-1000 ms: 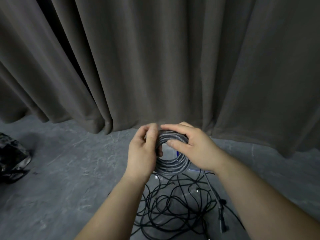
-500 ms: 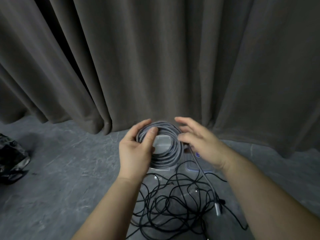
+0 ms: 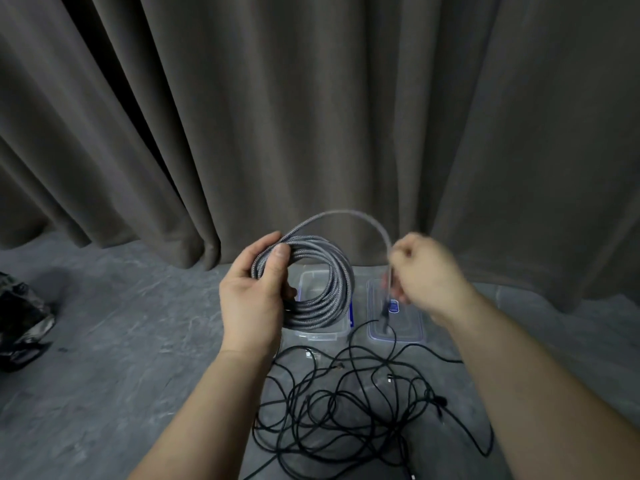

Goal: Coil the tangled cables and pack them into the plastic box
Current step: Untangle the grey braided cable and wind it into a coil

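Note:
My left hand (image 3: 252, 299) grips a thick coil of grey braided cable (image 3: 329, 292), thumb pressed on its upper left side. A loose loop of that same cable arcs up and over to my right hand (image 3: 426, 271), which pinches the free end; the plug end hangs below my fingers, blurred. Under the coil on the floor sits the clear plastic box (image 3: 311, 332). Its clear lid with blue clips (image 3: 412, 327) lies flat to the right. In front of them sprawls a tangle of thin black cables (image 3: 349, 407).
Grey curtains (image 3: 311, 116) hang close behind the box. At the far left on the grey floor (image 3: 121, 358) lies a dark crumpled bag (image 3: 20, 323).
My right hand has left the coil and moved right and up, drawing the cable's free end out into an arc. The coil in my left hand has tilted to face me more.

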